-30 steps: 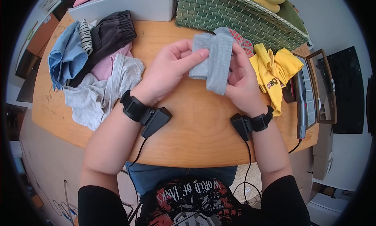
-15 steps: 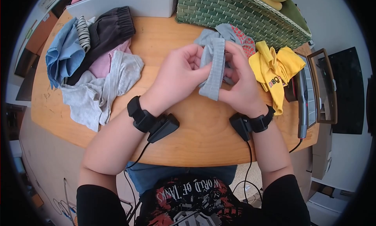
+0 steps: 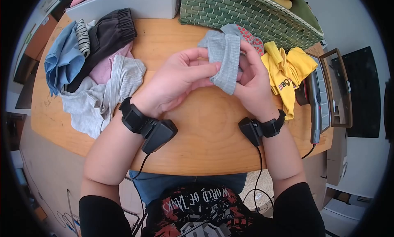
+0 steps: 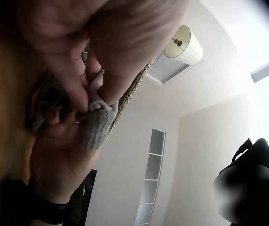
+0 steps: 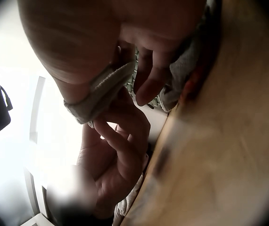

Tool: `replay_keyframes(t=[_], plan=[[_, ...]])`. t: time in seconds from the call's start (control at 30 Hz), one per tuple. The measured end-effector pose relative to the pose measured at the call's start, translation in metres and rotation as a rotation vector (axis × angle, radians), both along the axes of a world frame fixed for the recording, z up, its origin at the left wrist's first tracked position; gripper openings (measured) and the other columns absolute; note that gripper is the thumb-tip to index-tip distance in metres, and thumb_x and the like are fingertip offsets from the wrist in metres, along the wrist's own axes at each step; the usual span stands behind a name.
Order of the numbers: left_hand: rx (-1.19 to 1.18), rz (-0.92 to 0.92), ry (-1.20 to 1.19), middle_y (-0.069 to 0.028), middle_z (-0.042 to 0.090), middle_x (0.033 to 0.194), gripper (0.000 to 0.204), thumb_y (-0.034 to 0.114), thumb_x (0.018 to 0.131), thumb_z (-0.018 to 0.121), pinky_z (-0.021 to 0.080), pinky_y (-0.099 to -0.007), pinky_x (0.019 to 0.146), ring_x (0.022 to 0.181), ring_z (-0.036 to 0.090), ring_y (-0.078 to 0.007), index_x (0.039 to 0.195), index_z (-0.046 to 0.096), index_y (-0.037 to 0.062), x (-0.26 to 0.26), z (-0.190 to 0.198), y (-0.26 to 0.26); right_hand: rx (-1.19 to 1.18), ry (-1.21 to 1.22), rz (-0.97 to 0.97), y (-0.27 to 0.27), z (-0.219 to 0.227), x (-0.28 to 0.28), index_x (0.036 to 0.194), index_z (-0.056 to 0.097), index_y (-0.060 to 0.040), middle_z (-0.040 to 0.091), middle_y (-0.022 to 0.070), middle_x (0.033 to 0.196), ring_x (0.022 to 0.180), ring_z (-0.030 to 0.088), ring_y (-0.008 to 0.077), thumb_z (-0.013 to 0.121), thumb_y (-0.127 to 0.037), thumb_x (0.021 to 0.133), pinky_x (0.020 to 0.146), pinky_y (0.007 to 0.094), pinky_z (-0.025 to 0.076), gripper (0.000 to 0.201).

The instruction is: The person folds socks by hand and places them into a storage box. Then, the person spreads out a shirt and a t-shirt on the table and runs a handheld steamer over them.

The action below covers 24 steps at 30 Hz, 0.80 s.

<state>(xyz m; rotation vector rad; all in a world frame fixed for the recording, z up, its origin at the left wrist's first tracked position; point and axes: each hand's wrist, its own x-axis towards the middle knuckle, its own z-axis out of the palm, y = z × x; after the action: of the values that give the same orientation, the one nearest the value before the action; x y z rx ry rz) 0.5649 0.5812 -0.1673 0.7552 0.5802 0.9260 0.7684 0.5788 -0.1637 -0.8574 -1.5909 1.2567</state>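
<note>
A grey ribbed sock is held up between both hands over the far middle of the table, its cuff turned toward the right hand. My left hand pinches its near side, thumb lying on the ribbed fabric. On the other side, my right hand grips the cuff between thumb and fingers. Behind it, grey fabric with red dots shows past the right fingers. The left wrist view shows bunched ribbing at the left fingertips. In the right wrist view, the folded cuff lies under the right thumb.
At the left lies a pile of clothes with a blue garment, dark trousers and a light grey garment. A green woven basket and white box stand behind. Right are a yellow garment and a black corded appliance.
The sock's cuff has turned, first narrow and edge-on, now showing its broad ribbed side again. My left hand moved in toward the right hand, then back left a little. Both hands keep their grip.
</note>
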Motion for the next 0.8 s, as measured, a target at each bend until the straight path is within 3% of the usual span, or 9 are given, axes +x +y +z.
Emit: replay_keyframes(t=[0.13, 0.2, 0.4, 0.47, 0.57, 0.7, 0.8], plan=[[-0.031, -0.023, -0.037, -0.0077, 0.070, 0.112, 0.028, 0.011, 0.096, 0.070, 0.056, -0.0269, 0.091, 0.102, 0.069, -0.0135, 0.119, 0.063, -0.0017, 0.000, -0.002, 0.001, 0.014, -0.010, -0.016, -0.002, 0.000, -0.002, 0.151, 0.033, -0.0015, 0.051, 0.0112, 0.142, 0.131, 0.054, 0.0214, 0.081, -0.002, 0.081, 0.102, 0.0366, 0.054, 0.084], [-0.065, -0.033, -0.036, -0.0082, 0.070, 0.113, 0.027, 0.011, 0.096, 0.070, 0.056, -0.0269, 0.091, 0.102, 0.069, -0.0140, 0.119, 0.063, -0.0025, 0.001, -0.002, 0.000, 0.068, -0.175, -0.047, -0.003, 0.001, -0.001, 0.151, 0.034, -0.0024, 0.053, 0.0105, 0.139, 0.125, 0.056, 0.0197, 0.083, -0.003, 0.078, 0.099, 0.0353, 0.055, 0.088], [-0.099, -0.041, -0.033, -0.0087, 0.070, 0.111, 0.028, 0.010, 0.095, 0.070, 0.056, -0.0245, 0.089, 0.098, 0.069, -0.0135, 0.118, 0.063, -0.0038, 0.001, -0.003, -0.002, 0.161, -0.314, -0.103, -0.007, 0.002, -0.002, 0.149, 0.036, -0.0027, 0.050, 0.0075, 0.138, 0.120, 0.057, 0.0179, 0.088, -0.007, 0.072, 0.094, 0.0318, 0.056, 0.093], [-0.024, -0.068, 0.097, -0.0108, 0.070, 0.114, 0.027, 0.010, 0.097, 0.067, 0.055, -0.0290, 0.096, 0.105, 0.070, -0.0165, 0.119, 0.062, -0.0036, 0.000, -0.009, 0.000, 0.220, -0.353, -0.116, -0.007, 0.002, -0.003, 0.149, 0.037, -0.0032, 0.048, 0.0069, 0.138, 0.120, 0.056, 0.0175, 0.089, -0.008, 0.071, 0.094, 0.0312, 0.055, 0.093], [0.073, -0.076, 0.248, -0.0107, 0.071, 0.112, 0.028, 0.006, 0.094, 0.069, 0.055, -0.0287, 0.096, 0.103, 0.070, -0.0159, 0.119, 0.062, -0.0033, 0.000, -0.014, 0.002, 0.278, -0.428, -0.132, -0.009, 0.004, -0.003, 0.148, 0.039, -0.0039, 0.046, 0.0060, 0.140, 0.120, 0.055, 0.0170, 0.089, -0.009, 0.070, 0.093, 0.0308, 0.055, 0.092], [0.164, -0.123, 0.287, -0.0112, 0.072, 0.114, 0.030, 0.004, 0.093, 0.069, 0.055, -0.0289, 0.095, 0.105, 0.070, -0.0157, 0.122, 0.062, -0.0017, -0.004, -0.009, 0.003, 0.281, -0.449, -0.052, -0.009, 0.008, -0.003, 0.145, 0.043, -0.0047, 0.045, 0.0045, 0.141, 0.120, 0.054, 0.0166, 0.089, -0.009, 0.069, 0.094, 0.0320, 0.055, 0.089], [0.195, -0.081, 0.204, -0.0061, 0.071, 0.102, 0.026, 0.003, 0.089, 0.070, 0.056, -0.0250, 0.086, 0.094, 0.068, -0.0106, 0.114, 0.063, -0.0016, -0.004, 0.000, 0.000, 0.228, -0.391, -0.001, -0.006, 0.004, 0.000, 0.145, 0.045, -0.0049, 0.045, 0.0045, 0.142, 0.120, 0.054, 0.0168, 0.089, -0.009, 0.069, 0.094, 0.0319, 0.055, 0.088]])
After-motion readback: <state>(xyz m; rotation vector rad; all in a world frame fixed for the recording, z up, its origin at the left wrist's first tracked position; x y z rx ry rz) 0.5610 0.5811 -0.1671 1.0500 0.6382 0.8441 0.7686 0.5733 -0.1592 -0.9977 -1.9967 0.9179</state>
